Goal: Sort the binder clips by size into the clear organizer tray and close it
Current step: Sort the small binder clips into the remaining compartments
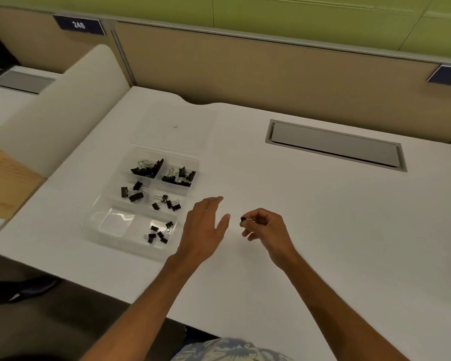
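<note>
White desk (pixel 323 230), tan partition (pixel 63 50) tagged 246; left hand (pixel 203 227) flat-fingered, right hand (pixel 268 230) pinching binder clip (pixel 245 219).

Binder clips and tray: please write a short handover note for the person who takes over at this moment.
Left hand: open, beside the tray, holding nothing.
Right hand: pinches one small binder clip, right of the tray.
Done: five of six compartments hold clips; the near-left compartment is empty. No loose clips show on the table.
Left: place the held clip, probably with the small clips in the near-right compartment, then fit the clear lid, which lies flat behind the tray.
</note>
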The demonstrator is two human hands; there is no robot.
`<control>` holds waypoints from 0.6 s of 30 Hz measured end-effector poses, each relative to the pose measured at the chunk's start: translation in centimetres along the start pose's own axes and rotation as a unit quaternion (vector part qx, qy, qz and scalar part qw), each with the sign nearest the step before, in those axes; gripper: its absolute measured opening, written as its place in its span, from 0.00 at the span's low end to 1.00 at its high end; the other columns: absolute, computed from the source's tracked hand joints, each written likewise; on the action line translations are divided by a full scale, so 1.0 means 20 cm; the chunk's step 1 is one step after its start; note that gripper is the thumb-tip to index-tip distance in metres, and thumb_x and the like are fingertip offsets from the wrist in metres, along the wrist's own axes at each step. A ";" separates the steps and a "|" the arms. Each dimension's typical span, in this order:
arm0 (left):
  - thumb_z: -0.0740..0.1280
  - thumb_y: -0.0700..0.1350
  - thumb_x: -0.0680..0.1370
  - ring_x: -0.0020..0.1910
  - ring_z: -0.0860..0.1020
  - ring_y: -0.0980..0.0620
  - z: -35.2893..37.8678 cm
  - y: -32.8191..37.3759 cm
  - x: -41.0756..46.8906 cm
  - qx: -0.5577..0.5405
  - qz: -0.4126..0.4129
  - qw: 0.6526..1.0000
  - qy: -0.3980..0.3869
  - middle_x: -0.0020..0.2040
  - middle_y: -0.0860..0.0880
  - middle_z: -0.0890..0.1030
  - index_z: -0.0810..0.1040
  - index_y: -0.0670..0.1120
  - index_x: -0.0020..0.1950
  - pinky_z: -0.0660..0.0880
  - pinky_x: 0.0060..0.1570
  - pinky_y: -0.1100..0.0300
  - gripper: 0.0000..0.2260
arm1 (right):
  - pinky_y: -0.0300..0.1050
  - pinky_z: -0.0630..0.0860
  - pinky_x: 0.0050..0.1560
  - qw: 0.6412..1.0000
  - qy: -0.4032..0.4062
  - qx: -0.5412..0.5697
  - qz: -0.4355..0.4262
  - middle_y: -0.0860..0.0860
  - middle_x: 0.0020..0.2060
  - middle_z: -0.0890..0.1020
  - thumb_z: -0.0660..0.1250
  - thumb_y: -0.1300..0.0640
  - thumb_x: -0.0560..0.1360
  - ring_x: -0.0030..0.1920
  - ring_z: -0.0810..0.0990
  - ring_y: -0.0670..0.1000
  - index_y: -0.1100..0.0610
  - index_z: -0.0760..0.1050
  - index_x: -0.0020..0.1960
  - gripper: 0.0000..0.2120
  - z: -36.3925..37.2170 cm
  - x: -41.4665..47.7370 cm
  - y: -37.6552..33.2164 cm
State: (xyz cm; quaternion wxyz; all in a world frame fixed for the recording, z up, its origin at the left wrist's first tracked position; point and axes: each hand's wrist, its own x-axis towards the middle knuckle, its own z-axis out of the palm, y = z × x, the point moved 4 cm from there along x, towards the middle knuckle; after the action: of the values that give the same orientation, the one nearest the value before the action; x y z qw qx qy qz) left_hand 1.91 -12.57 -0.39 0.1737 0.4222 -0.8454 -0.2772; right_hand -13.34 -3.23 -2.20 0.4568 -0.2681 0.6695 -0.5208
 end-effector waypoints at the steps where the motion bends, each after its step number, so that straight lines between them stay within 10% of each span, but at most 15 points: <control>1: 0.62 0.52 0.81 0.69 0.69 0.52 -0.05 -0.05 0.00 -0.004 0.002 1.000 0.005 0.70 0.51 0.72 0.68 0.49 0.73 0.67 0.67 0.54 0.20 | 0.46 0.78 0.39 1.000 -0.005 -0.002 0.003 0.59 0.40 0.84 0.72 0.65 0.73 0.35 0.82 0.55 0.61 0.82 0.47 0.03 0.07 0.01 -0.01; 18: 0.64 0.47 0.81 0.68 0.69 0.53 -0.51 -0.77 -0.03 -0.059 -0.013 0.998 0.017 0.68 0.51 0.73 0.70 0.48 0.71 0.69 0.65 0.57 0.18 | 0.34 0.76 0.37 0.962 -0.015 -0.265 -0.067 0.46 0.39 0.84 0.70 0.59 0.77 0.32 0.78 0.40 0.57 0.84 0.48 0.04 0.90 0.18 -0.07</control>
State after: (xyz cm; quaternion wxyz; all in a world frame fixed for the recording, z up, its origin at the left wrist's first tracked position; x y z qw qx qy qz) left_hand 17.16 -22.88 -1.89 0.2089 0.4270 -0.8188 -0.3218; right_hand 0.92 -14.79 -2.74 0.3439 -0.4315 0.7569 -0.3503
